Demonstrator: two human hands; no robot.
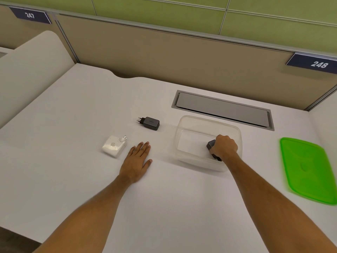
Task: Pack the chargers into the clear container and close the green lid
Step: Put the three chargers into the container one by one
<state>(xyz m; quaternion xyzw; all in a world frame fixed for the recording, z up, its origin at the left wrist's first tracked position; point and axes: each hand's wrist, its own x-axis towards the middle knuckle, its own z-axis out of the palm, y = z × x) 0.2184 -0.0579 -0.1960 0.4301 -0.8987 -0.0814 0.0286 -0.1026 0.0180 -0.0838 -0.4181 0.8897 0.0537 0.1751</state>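
A clear container (pixel 191 125) stands open on the white desk, right of centre. My right hand (pixel 225 146) reaches inside it, closed around a dark charger (pixel 211 144) near the container's right front corner. My left hand (pixel 137 162) lies flat on the desk with its fingers spread, holding nothing. Just left of its fingertips sits a white charger (pixel 114 146) with its plug pins pointing up. A black charger (pixel 150 123) lies farther back, pins pointing left. The green lid (pixel 306 168) rests flat on the desk at the far right, apart from the container.
A grey cable hatch (pixel 222 108) is set into the desk behind the container. Beige partition panels with number plates 247 (pixel 30 15) and 248 (pixel 319 64) wall off the back. The desk's front edge runs at the lower left.
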